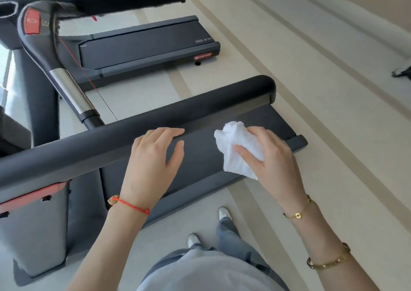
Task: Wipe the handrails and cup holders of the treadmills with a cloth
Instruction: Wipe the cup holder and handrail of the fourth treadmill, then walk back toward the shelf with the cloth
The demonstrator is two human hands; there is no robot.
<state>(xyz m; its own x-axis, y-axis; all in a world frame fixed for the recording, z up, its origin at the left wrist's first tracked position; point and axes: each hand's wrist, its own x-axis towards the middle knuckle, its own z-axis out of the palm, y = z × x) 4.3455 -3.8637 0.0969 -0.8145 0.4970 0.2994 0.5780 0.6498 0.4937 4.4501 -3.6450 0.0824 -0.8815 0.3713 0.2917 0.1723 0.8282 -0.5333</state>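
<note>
Two hands: right hand [264, 155] bunches soft, light cloth [235, 148]; left hand [155, 157] flat, fingers straight, on rigid padded handrail [111, 139]. Keep the cloth wadded.

Both forearms are extended up from the lower frame. The left hand [153, 155] is laid flat at centre, fingers straight; the right hand [269, 155], right of centre, is curled in a grip.

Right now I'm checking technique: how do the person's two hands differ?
The left hand rests on the black padded handrail, holding nothing; the right hand grips a crumpled white cloth off the rail. The left wrist wears a red cord, the right gold bracelets. Both hover above the treadmill deck.
</note>
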